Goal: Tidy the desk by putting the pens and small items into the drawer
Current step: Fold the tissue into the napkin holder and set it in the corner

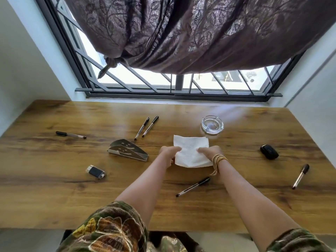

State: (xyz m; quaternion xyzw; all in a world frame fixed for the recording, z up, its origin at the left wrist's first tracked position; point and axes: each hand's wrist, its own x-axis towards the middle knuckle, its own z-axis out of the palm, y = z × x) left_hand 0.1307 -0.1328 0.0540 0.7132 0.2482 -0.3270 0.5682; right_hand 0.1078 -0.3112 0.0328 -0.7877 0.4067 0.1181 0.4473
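Note:
A white paper napkin (190,151) lies at the middle of the wooden desk (54,197). My left hand (169,153) grips its left edge and my right hand (209,151) presses on its right edge. Several black-capped pens lie scattered: a pair (146,127) behind the napkin to the left, one (71,135) at the far left, one (193,186) between my forearms, one (301,176) at the right. A small lighter (95,171) rests at the left front and a black case (269,151) at the right. No drawer is in view.
A metal napkin holder (127,149) stands left of my hands. A glass ashtray (212,125) sits behind the napkin to the right. A barred window (178,84) with a tied brown curtain (181,33) runs along the desk's far edge. White walls flank both sides.

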